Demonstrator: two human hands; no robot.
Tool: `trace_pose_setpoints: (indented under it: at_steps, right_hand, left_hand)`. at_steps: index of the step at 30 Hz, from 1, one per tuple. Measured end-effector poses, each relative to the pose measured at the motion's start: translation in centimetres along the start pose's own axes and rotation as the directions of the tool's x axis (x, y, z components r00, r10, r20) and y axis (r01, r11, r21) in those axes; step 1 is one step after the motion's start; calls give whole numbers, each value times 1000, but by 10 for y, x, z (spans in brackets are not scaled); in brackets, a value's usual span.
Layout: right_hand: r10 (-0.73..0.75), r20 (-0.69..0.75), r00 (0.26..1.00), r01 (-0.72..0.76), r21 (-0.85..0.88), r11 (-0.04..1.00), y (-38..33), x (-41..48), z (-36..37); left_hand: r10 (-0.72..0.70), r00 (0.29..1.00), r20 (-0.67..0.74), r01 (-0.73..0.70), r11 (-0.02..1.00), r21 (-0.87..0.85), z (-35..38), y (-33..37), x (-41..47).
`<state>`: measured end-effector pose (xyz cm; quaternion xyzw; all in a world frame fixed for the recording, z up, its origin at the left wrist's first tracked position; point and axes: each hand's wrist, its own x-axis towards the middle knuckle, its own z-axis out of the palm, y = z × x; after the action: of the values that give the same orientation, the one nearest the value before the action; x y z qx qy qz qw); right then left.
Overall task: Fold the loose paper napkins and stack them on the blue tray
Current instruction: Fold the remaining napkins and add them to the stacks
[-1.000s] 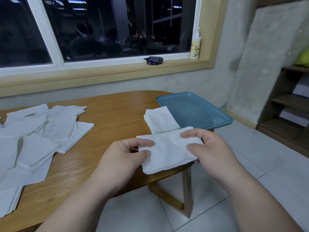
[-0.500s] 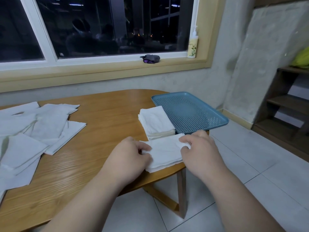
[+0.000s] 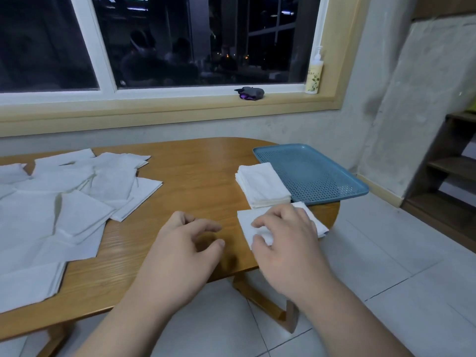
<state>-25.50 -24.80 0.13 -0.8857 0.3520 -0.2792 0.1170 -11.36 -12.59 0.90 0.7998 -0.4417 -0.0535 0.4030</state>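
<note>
A folded white napkin [image 3: 246, 222] lies near the front right edge of the wooden table [image 3: 193, 171]. My right hand [image 3: 288, 235] rests on it, with curled fingers and thumb pinching the paper. My left hand [image 3: 185, 246] hovers just left of the napkin, fingers loosely curled, holding nothing. A stack of folded napkins [image 3: 262, 184] sits on the table right behind, touching the left rim of the blue perforated tray [image 3: 309, 171]. Nothing lies in the tray. Several loose napkins [image 3: 77, 202] are spread over the table's left side.
The tray overhangs the table's right end. A pump bottle [image 3: 314, 73] and a small dark object [image 3: 249, 93] stand on the window sill. Wooden shelves [image 3: 453, 166] are at the far right, and a tiled floor lies below.
My left hand has let go of the folded napkin and drawn away to the left. My right hand stays on the napkin, which now lies flat on the table.
</note>
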Motion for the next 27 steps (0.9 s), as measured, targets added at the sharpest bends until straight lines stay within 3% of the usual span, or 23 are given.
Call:
trace_pose_setpoints:
  at_steps: [7,12,17,22,27]
  right_hand:
    - [-277,189,942,227,247,942,-105,-15,46]
    - [-376,239,895,285,341,896,-169,-14,80]
    - [-380,263,887,291,321,901,-210,-9,110]
    - [-269,289,919,178,306,935,-231,9,126]
    - [-393,329,859,287,325,901,-241,-4,134]
  left_hand:
    - [-139,978,-153,145,989,27,-83,-66,-63]
    - [-124,963,-240,157,980,122,-126,-100,-88]
    - [-98,938,-334,154,977,147,-155,-135,-98]
    - [-87,935,-344,131,986,106,-172,-155,-98]
    - [-99,925,-367,157,979,133,-187,-174,-97]
